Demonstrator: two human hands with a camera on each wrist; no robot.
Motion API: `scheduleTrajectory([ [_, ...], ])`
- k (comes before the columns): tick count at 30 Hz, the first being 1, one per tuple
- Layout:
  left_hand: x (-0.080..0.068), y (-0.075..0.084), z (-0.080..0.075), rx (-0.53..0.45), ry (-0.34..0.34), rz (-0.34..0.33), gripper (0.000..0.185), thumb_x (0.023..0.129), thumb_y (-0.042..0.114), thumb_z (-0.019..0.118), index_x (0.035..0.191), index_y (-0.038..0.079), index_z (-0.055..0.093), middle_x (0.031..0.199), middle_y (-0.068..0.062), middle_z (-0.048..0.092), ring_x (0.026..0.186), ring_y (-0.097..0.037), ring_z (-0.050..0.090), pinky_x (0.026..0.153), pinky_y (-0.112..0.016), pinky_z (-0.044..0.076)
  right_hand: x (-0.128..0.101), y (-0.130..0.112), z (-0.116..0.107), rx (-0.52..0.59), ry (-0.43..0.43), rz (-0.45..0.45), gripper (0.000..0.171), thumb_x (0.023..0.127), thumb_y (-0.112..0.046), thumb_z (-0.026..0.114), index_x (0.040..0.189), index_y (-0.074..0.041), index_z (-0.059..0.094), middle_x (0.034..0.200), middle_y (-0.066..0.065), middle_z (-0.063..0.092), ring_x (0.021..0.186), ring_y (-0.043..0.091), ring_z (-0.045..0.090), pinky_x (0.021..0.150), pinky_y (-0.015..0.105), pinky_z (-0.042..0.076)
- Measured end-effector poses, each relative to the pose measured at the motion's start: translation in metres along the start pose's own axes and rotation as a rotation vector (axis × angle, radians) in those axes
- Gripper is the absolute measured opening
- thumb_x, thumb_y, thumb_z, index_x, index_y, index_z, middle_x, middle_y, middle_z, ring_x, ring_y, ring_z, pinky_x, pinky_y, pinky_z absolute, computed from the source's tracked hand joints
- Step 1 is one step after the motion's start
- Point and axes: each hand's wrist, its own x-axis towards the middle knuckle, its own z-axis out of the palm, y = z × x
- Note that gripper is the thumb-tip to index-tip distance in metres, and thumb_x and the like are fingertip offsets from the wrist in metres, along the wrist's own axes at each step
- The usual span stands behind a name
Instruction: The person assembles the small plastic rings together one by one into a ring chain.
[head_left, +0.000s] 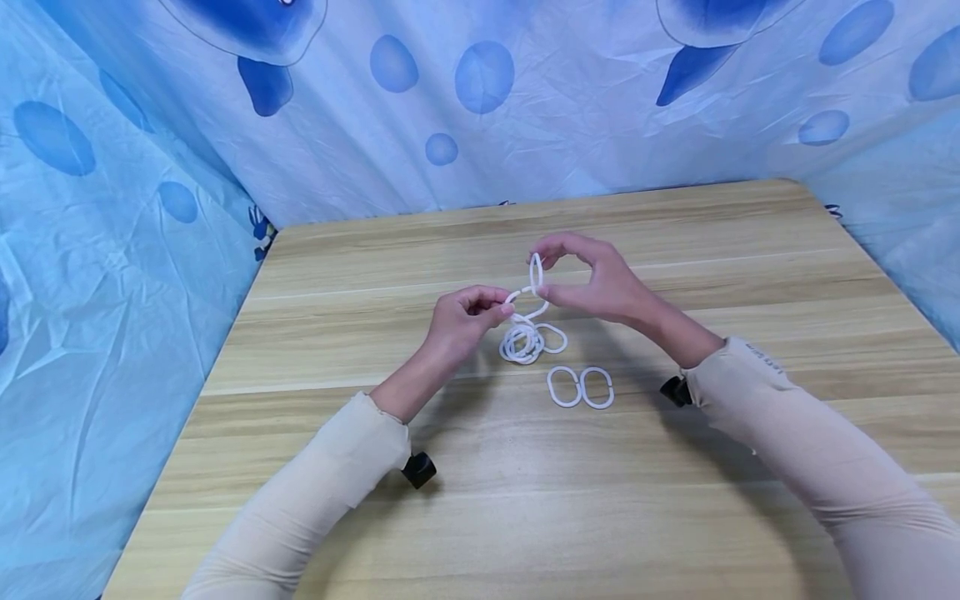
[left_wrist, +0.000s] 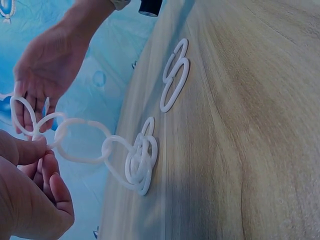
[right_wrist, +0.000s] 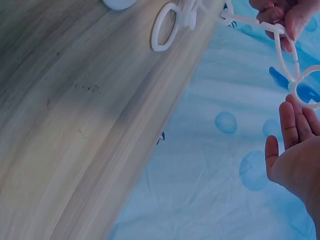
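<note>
A chain of white, oval plastic links runs between the two hands, with its lower links in a small pile (head_left: pixel 522 343) on the table. My left hand (head_left: pixel 463 323) pinches one link (left_wrist: pixel 49 116) between thumb and forefinger, above the pile. At the upper end, my right hand (head_left: pixel 603 282) holds the end link (head_left: pixel 532 272) upright, forefinger near its top and thumb near its bottom. In the right wrist view the other fingers of that hand (right_wrist: pixel 300 145) extend under the link. Another open link (left_wrist: pixel 82 160) hangs between the left fingers and the pile.
Two loose white links (head_left: pixel 612 392) lie side by side on the wooden table (head_left: pixel 480 533), nearer me than the pile. A blue curtain (head_left: pixel 322 150) with printed bubbles hangs behind the table and at its left. A small black device (head_left: pixel 419 470) sits under the left wrist.
</note>
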Motion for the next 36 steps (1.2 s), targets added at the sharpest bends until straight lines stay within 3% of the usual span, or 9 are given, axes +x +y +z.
scheduleTrajectory([
  [9,-0.001,0.001,0.000,0.009,-0.034,-0.014,0.017,0.076,0.017,0.069,0.091,0.010,0.067,0.082,-0.004,0.062,0.074,-0.012,0.054,0.066,-0.023,0.046,0.000,0.000,0.007,0.014,-0.049,0.022,0.036,0.072,-0.005,0.069,0.107,-0.003,0.057,0.096,0.009,0.059,0.090,0.018,0.052,0.092,0.040,0.030],
  [16,0.000,-0.001,-0.001,-0.030,-0.039,0.007,0.020,0.074,0.019,0.071,0.091,0.009,0.067,0.084,-0.005,0.062,0.077,-0.013,0.054,0.067,-0.023,0.046,-0.001,0.003,0.012,0.006,-0.108,0.015,0.035,0.072,-0.003,0.068,0.105,0.000,0.058,0.093,0.014,0.060,0.090,0.030,0.053,0.088,0.039,0.033],
  [27,-0.001,-0.001,-0.003,-0.081,-0.007,0.022,0.020,0.074,0.018,0.071,0.091,0.009,0.068,0.084,-0.005,0.063,0.075,-0.012,0.052,0.065,-0.022,0.044,-0.001,0.001,0.013,-0.027,-0.158,0.046,0.033,0.074,-0.007,0.067,0.105,-0.003,0.059,0.091,0.013,0.060,0.087,0.018,0.052,0.087,0.039,0.033],
  [32,-0.001,0.000,-0.004,-0.075,-0.001,0.012,0.020,0.074,0.019,0.071,0.091,0.010,0.068,0.085,-0.005,0.062,0.074,-0.012,0.051,0.068,-0.027,0.045,-0.001,0.001,0.014,-0.029,-0.169,0.059,0.033,0.074,-0.007,0.067,0.105,-0.005,0.059,0.091,0.011,0.060,0.089,0.023,0.053,0.087,0.039,0.033],
  [36,-0.002,0.001,-0.005,-0.066,0.001,0.048,0.019,0.074,0.019,0.070,0.091,0.012,0.067,0.084,-0.005,0.061,0.074,-0.013,0.051,0.064,-0.023,0.043,-0.001,0.000,0.015,-0.029,-0.185,0.072,0.033,0.074,-0.007,0.067,0.106,-0.006,0.059,0.093,0.012,0.060,0.091,0.029,0.052,0.087,0.039,0.034],
])
